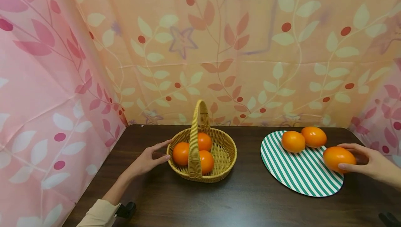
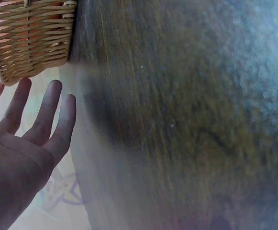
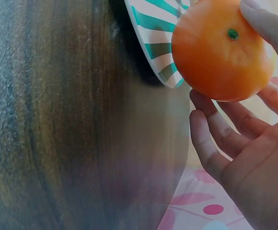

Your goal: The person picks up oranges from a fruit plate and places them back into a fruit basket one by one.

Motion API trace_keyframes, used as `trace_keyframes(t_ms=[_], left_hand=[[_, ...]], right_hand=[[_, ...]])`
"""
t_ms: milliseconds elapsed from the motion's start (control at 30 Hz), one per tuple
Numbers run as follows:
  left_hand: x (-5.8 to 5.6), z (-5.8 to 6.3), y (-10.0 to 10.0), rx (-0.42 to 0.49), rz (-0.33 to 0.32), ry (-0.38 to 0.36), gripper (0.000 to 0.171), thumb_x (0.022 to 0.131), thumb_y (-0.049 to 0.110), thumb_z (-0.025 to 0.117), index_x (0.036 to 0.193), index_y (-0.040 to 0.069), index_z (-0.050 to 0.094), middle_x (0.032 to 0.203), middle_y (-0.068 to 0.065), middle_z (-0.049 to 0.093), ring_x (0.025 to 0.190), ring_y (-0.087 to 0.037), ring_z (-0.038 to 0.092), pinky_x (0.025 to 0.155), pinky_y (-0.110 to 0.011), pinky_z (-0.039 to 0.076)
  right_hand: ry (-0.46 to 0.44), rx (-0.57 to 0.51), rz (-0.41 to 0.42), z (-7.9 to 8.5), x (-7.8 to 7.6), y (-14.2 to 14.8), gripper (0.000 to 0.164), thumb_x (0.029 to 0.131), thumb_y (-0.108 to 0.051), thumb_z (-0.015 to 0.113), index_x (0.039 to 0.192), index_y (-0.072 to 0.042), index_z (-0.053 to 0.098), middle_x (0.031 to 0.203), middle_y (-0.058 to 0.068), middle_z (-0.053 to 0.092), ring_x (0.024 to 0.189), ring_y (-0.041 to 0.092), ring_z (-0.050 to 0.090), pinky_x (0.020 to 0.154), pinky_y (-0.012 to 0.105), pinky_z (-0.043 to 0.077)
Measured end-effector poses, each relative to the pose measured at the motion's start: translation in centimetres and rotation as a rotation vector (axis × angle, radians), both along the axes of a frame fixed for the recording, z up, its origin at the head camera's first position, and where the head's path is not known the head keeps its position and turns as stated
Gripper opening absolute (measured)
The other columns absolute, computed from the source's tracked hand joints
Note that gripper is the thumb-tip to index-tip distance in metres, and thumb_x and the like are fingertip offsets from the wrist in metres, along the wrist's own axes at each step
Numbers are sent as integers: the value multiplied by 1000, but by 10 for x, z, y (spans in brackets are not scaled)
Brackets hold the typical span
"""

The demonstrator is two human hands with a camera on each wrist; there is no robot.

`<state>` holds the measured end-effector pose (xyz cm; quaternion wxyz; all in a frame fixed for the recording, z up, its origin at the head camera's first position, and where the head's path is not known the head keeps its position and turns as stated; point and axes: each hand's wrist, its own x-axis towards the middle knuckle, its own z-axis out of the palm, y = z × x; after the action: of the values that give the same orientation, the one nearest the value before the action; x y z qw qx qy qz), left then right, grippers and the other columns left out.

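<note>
My right hand [image 1: 371, 162] grips an orange [image 1: 339, 159] between thumb and fingers at the right end of a green-and-white striped oval plate [image 1: 308, 181]. A small green stem mark shows on this orange [image 3: 225, 52] in the right wrist view. Two more oranges, a nearer one [image 1: 293, 141] and a farther one [image 1: 314, 137], sit on the plate's back part. My left hand [image 1: 147, 159] touches the left side of a woven wicker basket [image 1: 230, 166] with extended fingers. Inside the basket are three oranges [image 1: 181, 154], partly hidden by its tall arched handle [image 1: 195, 143].
Everything stands on a dark brown wooden table [image 1: 238, 202]. Behind it hangs an orange leaf-patterned cloth [image 1: 219, 46], with a pink cloth [image 1: 47, 98] at the left side. Bare tabletop lies between basket and plate.
</note>
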<state>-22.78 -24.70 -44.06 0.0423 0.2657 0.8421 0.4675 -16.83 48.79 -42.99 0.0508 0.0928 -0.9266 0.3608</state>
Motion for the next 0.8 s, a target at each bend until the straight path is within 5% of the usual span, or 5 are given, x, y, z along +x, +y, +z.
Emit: trace_keyframes(t_ms=[300, 800], left_hand=[[2, 2, 1, -4, 2, 11, 61, 99, 17, 69, 154, 6, 45, 152, -18, 46, 109, -35, 66, 93, -49, 53], [1, 3, 1, -12, -9, 15, 61, 99, 16, 69, 153, 5, 45, 151, -18, 47, 110, -36, 66, 94, -50, 52]], right_hand=[[53, -14, 17, 9, -1, -2, 56, 88, -6, 80, 134, 5, 51, 109, -30, 56, 87, 0, 62, 67, 18, 53], [98, -42, 23, 26, -3, -20, 56, 89, -6, 80, 137, 1, 51, 110, -23, 57, 88, -1, 62, 69, 17, 54]])
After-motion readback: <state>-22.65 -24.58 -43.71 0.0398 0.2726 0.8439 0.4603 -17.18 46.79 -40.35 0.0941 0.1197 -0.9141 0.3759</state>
